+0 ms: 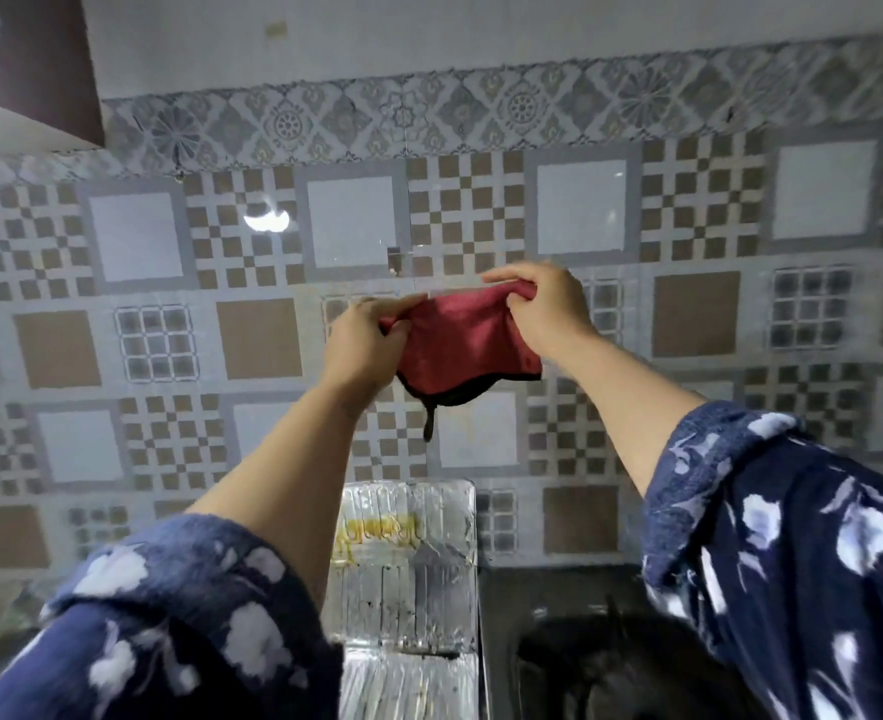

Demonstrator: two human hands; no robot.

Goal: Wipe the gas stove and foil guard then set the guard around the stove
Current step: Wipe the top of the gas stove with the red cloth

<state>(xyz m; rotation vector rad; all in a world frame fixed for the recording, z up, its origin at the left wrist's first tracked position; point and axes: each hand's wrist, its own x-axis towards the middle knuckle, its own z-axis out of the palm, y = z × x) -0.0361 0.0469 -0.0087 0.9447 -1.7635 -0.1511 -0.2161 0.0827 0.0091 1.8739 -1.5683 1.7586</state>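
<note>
cloth is pinched at its top edge by both hands, left hand and right hand, above the guard.
if one pinch is loosened, the cloth may be dropped onto the stained guard.

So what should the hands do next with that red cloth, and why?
Probably bring the red cloth down onto the foil guard and start wiping. The left hand and right hand both pinch its top edge up by the tiled wall, touching nothing else, while the guard below shows yellowish stains.
</note>
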